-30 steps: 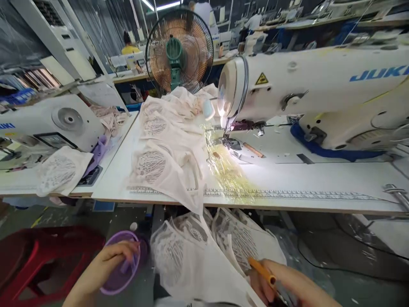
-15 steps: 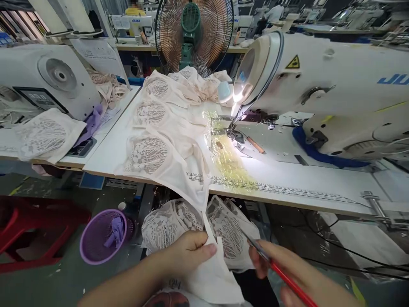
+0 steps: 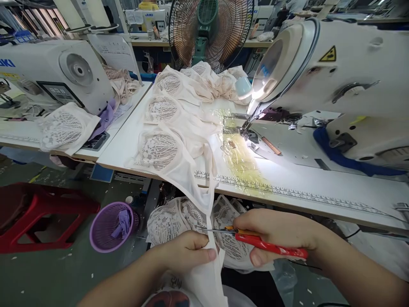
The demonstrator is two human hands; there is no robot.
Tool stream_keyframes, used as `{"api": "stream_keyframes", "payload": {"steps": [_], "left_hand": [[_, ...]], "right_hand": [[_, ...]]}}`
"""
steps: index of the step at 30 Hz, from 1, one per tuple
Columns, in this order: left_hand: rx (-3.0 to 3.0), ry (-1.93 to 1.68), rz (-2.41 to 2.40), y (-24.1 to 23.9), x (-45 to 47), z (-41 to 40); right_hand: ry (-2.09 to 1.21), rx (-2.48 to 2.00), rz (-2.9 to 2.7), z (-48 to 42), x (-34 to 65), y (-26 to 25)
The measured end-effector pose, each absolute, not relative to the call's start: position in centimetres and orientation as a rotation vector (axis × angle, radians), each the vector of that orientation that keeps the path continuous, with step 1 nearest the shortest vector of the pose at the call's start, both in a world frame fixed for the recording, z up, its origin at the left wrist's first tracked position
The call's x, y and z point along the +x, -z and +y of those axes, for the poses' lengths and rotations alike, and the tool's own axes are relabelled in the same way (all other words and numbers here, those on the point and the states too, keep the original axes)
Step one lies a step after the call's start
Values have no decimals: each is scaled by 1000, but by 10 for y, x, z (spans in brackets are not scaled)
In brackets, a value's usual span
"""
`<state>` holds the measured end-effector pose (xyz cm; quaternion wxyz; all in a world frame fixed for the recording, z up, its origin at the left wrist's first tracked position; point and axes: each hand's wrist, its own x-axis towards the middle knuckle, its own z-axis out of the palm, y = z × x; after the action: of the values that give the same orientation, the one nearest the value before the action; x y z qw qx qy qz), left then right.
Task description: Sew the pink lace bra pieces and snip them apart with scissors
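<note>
My left hand (image 3: 191, 255) is closed on a white bra piece (image 3: 206, 279), thumb on top, just below a narrow strip of its fabric. In my right hand (image 3: 275, 232) are red-handled scissors (image 3: 268, 246), their thin blades lying across that strip close above my left thumb. Whether the blades have cut into it I cannot tell. The strip runs up to a lace bra cup (image 3: 156, 151) lying at the table's edge. Behind my hands hang more lace cups (image 3: 169, 221), partly hidden by the left one.
A sewing machine (image 3: 358, 64) with its lamp lit stands at right, yellowish clear film (image 3: 243, 164) beside its needle. Further bra pieces (image 3: 169, 83) run back toward a fan (image 3: 211, 34). At left are another machine (image 3: 57, 72), a purple basket (image 3: 96, 230) and a red stool (image 3: 47, 221).
My right hand has swung the scissors up and left, from pointing up beside the lace to lying across the strip. My left hand keeps its hold. The camera view has shifted left.
</note>
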<state>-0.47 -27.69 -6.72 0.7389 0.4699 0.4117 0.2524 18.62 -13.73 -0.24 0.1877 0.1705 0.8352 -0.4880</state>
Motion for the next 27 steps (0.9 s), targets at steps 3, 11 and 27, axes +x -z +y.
{"api": "stream_keyframes", "payload": {"steps": [3, 11, 27], "left_hand": [[1051, -537, 915, 68, -7, -276], [1479, -682, 1025, 57, -4, -268], [2149, -599, 1208, 52, 25, -242]], "right_hand": [[1324, 541, 2337, -136, 185, 1], [1706, 771, 2463, -157, 212, 26], [2512, 1623, 2167, -235, 246, 68]]}}
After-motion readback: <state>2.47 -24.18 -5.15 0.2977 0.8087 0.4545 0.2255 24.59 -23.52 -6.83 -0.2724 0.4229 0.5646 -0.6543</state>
